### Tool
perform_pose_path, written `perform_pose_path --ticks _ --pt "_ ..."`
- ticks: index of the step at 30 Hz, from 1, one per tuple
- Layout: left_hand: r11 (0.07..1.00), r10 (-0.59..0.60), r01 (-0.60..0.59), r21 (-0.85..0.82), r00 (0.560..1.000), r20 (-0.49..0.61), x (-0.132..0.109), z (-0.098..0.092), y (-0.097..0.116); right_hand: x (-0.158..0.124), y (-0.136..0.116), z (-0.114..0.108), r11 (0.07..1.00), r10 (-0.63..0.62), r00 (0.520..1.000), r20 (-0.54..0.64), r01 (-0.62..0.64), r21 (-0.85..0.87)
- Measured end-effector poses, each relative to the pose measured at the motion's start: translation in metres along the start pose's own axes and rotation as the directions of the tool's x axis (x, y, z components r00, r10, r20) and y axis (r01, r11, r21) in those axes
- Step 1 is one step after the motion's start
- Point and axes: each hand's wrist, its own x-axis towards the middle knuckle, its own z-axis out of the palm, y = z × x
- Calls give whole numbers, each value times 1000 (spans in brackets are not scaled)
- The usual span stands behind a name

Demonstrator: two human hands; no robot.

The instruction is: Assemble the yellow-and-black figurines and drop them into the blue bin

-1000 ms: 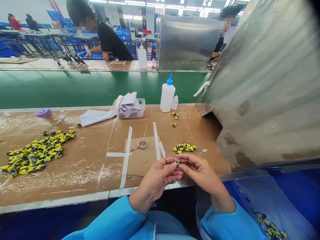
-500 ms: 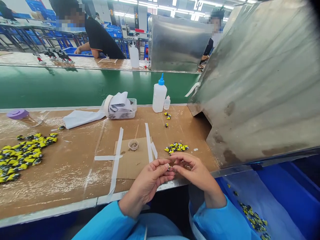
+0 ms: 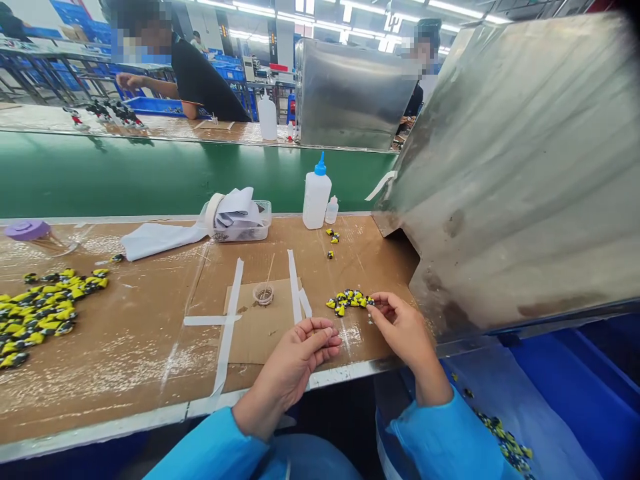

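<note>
My right hand (image 3: 400, 325) is at the right end of a small cluster of yellow-and-black pieces (image 3: 345, 301). Its thumb and forefinger pinch one small yellow-and-black piece (image 3: 370, 301) there. Nearer the front edge of the bench, my left hand (image 3: 306, 350) hangs with the thumb pressed on the curled fingers. Anything between them is hidden or too small to make out. Left of that hand, a small clear cup (image 3: 263, 293) with a thin stick stands on a cardboard sheet (image 3: 250, 343) edged with white tape strips.
A larger heap of yellow-and-black pieces (image 3: 43, 310) covers the bench's left. Behind stand a blue-capped bottle (image 3: 317, 200), a tiny bottle (image 3: 332, 211) and a plastic box with cloth (image 3: 243, 230). A metal hood (image 3: 520, 180) rises right; a blue bin (image 3: 570, 380) sits below. People work beyond the green belt (image 3: 150, 177).
My right hand has parted from my left and moved right and up to the small cluster. The left hand stays nearly in place. Across the belt, a person's hand has lifted from a blue tray.
</note>
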Motion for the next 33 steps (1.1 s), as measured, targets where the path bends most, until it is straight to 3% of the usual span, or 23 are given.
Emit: perform_pose_path --ticks 3,7,12,20,33 --pt "1000 14 -14 -4 1000 22 1 2 -1 -9 -19 -6 987 -41 991 124 20 162" --pt "999 33 -32 -10 997 63 0 2 -5 -16 -37 -9 943 -219 944 249 138 304" --pt "997 72 -73 22 997 38 -2 1 -10 -18 -38 -3 900 -230 921 314 80 428" --pt "999 50 -50 8 997 61 -6 3 -11 -21 -32 4 865 -176 921 349 -25 502" --pt "1000 24 -22 -21 998 61 -5 3 -10 -24 -33 5 902 -175 936 304 29 430"
